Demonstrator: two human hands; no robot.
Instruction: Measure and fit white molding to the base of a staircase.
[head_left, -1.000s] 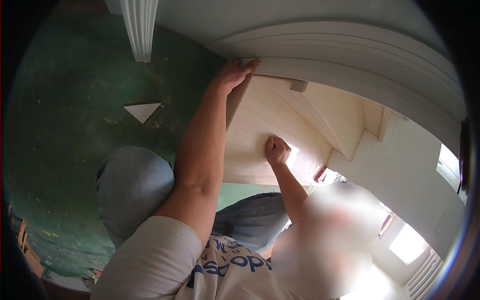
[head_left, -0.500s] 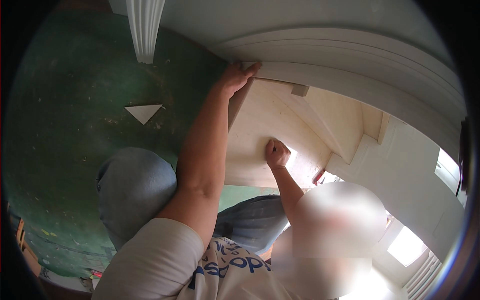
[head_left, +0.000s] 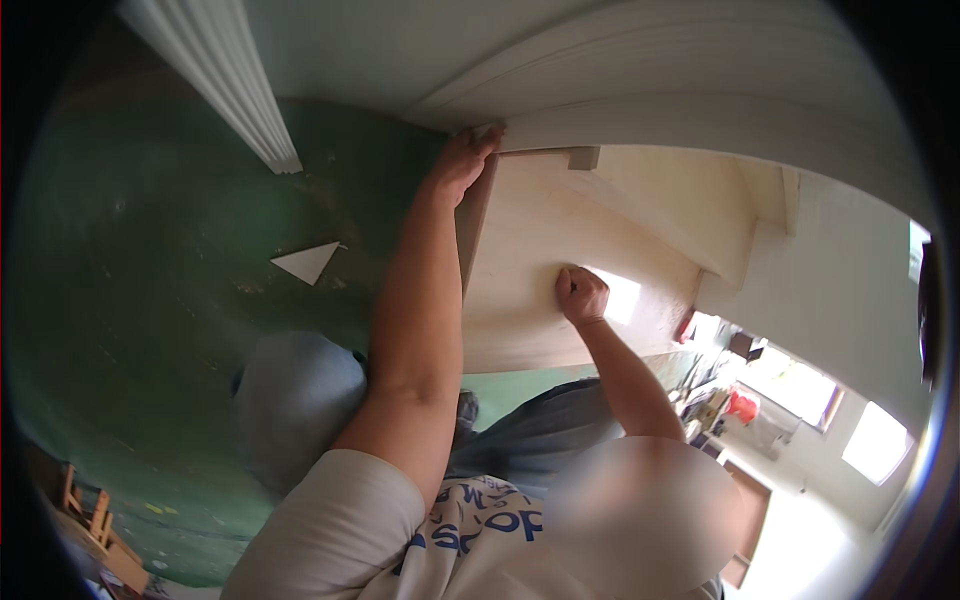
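Observation:
My left hand (head_left: 470,163) reaches far forward, its fingers wrapped over the end of a long pale trim board (head_left: 640,130) where it meets the corner of a light wooden panel (head_left: 520,240). The fingertips are partly hidden behind that corner. Closer to me, my right hand (head_left: 583,295) is curled in a fist against the panel's broad face, with nothing visible in it. A small wooden block (head_left: 583,158) sits at the panel's far edge, beside the trim board.
On the green floor (head_left: 180,330) lies a white triangular offcut (head_left: 308,263). Ribbed white moulding (head_left: 225,80) extends in from the far left. Wooden pieces (head_left: 100,525) stand at the lower left. Toward the windows on the right is a cluttered area with a red item (head_left: 742,405).
The whole view has swung, bringing more of the moulding and the cluttered right side into sight. Both hands keep about the same places on the board and panel.

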